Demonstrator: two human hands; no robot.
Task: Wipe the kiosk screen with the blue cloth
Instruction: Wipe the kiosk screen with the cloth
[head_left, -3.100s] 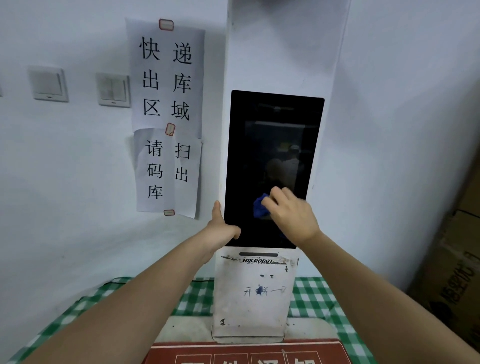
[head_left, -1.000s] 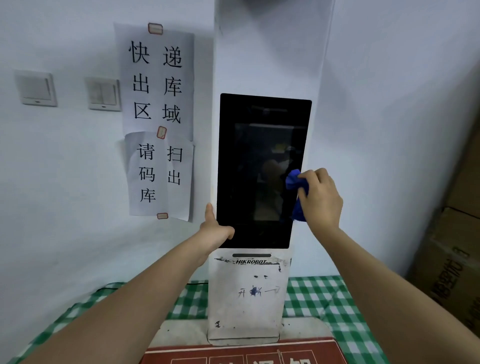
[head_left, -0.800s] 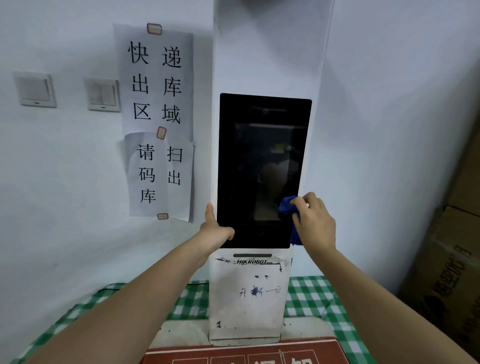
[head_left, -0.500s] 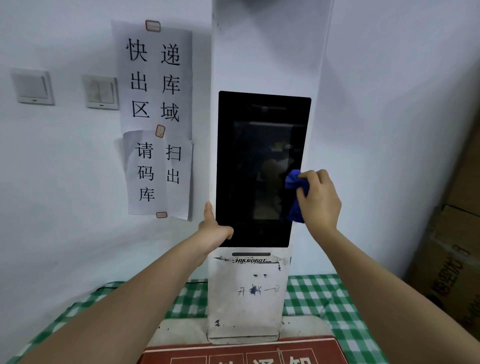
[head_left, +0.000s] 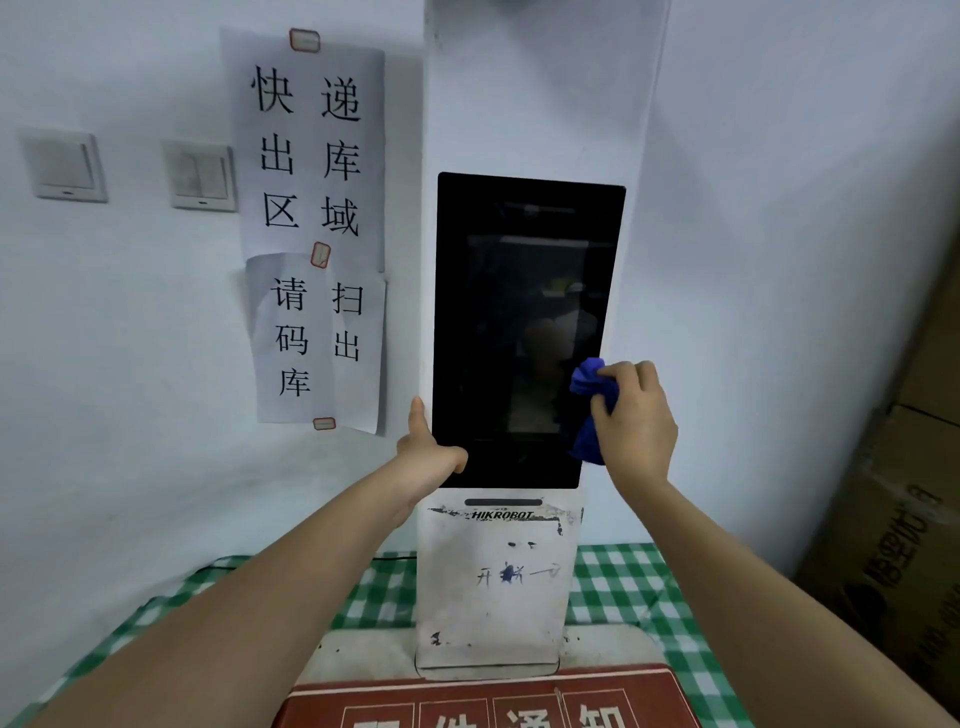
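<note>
I judge the wiping step to be in hand: my right hand presses the blue cloth against the lower right edge of the screen, fingers curled round the bunched cloth. My left hand steadies the kiosk at the screen's lower left corner, thumb hooked over the front, forefinger straight up the side; the other fingers are hidden. The cloth touches only a small patch, so the next move calls for a pass across the middle and top, with steady pressure
</note>
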